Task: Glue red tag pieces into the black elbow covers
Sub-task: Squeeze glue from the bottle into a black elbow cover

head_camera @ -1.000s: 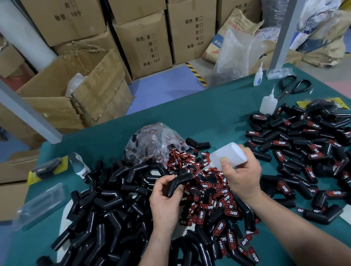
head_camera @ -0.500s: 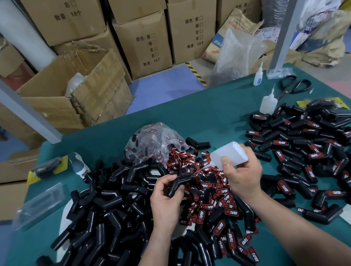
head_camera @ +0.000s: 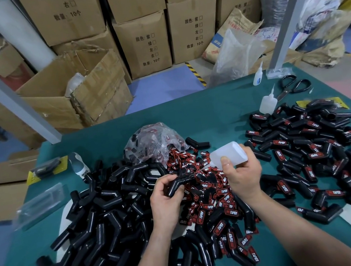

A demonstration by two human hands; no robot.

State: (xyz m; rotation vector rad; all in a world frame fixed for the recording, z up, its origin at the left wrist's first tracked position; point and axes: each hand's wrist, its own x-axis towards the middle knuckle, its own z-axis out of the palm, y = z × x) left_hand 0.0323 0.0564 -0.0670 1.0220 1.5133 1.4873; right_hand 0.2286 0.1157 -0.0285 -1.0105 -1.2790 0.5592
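With the left hand [head_camera: 168, 200], grips one black elbow cover [head_camera: 177, 182], fingers curled round its lower leg and bend. With the right hand [head_camera: 243, 175], clamps round a white squeeze bottle [head_camera: 228, 153], tipped nozzle-down toward the left hand. Cannot make out the nozzle tip against the clutter, nor tell whether it touches the cover.

Under and between both hands, shows a heap of red tag pieces [head_camera: 214, 197], many printed TAPER, too overlapped to count. Just beyond the left hand, shows a crumpled clear plastic bag [head_camera: 148, 140] holding more red tags and a few dark pieces, blurred by the film.

Left of the left hand, heaps a pile of plain covers [head_camera: 103, 220] over a white sheet [head_camera: 61, 217], mostly buried. Right of the right hand, spreads a pile of tagged covers [head_camera: 306, 149], cut off at the frame edge and partly hiding a yellow card [head_camera: 342, 104]. Too many covers in either pile to count.

Well beyond the right hand, counts two more bottles standing upright, a nearer small bottle [head_camera: 266, 104] and a farther small bottle [head_camera: 257, 78], three in all, plus one pair of scissors [head_camera: 293, 86] beside them.

Far left of the left hand, on the green counter [head_camera: 211, 110]: one clear packet [head_camera: 39, 204], blurred; one blister pack [head_camera: 45, 169] on a yellow backing; one white-and-teal object [head_camera: 78, 165], half hidden, hard to identify.

Beyond the counter, on the floor: one open cardboard box [head_camera: 98, 94] with something pale inside, unclear.
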